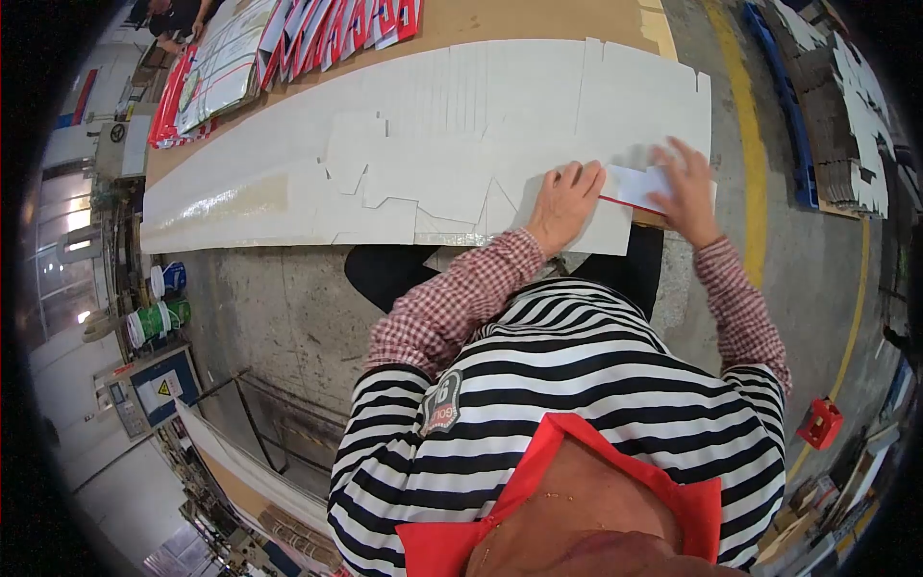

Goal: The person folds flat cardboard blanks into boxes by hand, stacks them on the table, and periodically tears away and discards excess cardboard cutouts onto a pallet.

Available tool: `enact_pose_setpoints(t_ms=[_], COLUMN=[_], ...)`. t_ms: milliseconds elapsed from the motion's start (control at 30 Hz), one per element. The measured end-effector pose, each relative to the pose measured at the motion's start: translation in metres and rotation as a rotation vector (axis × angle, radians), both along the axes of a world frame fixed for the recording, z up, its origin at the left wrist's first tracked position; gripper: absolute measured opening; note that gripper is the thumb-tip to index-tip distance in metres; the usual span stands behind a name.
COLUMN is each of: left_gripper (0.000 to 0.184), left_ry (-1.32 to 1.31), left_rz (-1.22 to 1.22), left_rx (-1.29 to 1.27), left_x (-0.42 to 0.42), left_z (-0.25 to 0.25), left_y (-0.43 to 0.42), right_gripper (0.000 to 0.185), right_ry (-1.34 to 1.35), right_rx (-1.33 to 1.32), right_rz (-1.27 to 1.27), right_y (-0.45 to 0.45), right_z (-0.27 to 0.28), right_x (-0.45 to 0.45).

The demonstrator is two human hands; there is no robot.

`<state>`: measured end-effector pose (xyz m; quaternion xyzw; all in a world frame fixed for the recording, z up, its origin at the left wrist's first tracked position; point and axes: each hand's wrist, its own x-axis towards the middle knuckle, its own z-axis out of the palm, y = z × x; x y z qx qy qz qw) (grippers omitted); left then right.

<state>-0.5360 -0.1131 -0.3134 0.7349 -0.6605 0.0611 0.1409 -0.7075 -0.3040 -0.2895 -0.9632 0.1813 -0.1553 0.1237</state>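
A small white piece with a red edge (635, 185) lies at the right end of a large white cardboard sheet (433, 154) that covers the table. At the left end of the small piece, my left hand (567, 204) presses down with its fingers bent and close together. Over its right end is my right hand (687, 192), blurred by motion, fingers spread; whether it touches the piece is unclear. Cut lines and small slots run across the big sheet.
Red and white folded items (336, 34) lie in a row at the table's back left, beside a bundle in clear wrap (226, 67). A person (178, 19) is at the far left corner. Stacked cardboard (846, 125) stands on a blue pallet (784, 96) at right.
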Motion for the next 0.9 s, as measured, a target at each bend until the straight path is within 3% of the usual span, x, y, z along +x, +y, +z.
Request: enact_pose_setpoints(t_ms=[133,267,367,467,533,600,700,767,833,900], left_gripper=[0.063,0.052,0.043,0.022,0.038,0.056,0.078,0.089,0.092,0.099], left_ry=[-0.061,0.092,0.689,0.281,0.133,0.071,0.114,0.131,0.18,0.18], left_rz=[-0.204,-0.286,0.295,0.27,0.003,-0.076,-0.144,-0.156,-0.187,-0.238], left_rx=[0.025,0.172,0.285,0.012,-0.087,0.018,0.132,0.149,0.158,0.182], left_x=[0.048,0.108,0.109,0.082,0.064,0.027,0.014,0.014,0.009,0.001], left_z=[0.029,0.022,0.022,-0.004,-0.026,-0.003,0.001,-0.005,-0.001,0.0], left_y=[0.036,0.069,0.056,0.042,0.031,0.022,0.013,0.008,-0.001,-0.012], right_gripper=[0.073,0.077,0.076,0.075,0.073,0.069,0.067,0.065,0.055,0.051], right_ry=[0.167,0.239,0.241,0.241,0.246,0.26,-0.121,-0.554,-1.32,-1.378], right_rx=[-0.075,-0.1,-0.119,-0.171,-0.195,-0.198,-0.184,0.175,1.329,1.557], right_rz=[0.245,0.24,0.229,0.213,0.205,0.219,-0.155,-0.565,-0.824,-0.531], right_y=[0.023,0.005,0.005,0.01,0.011,0.011,0.01,0.01,-0.004,0.009], right_z=[-0.017,-0.021,-0.024,-0.027,-0.022,-0.013,-0.004,-0.019,-0.047,-0.019], right_x=[0.009,0.008,0.01,0.009,0.009,0.008,-0.019,-0.051,-0.087,-0.074])
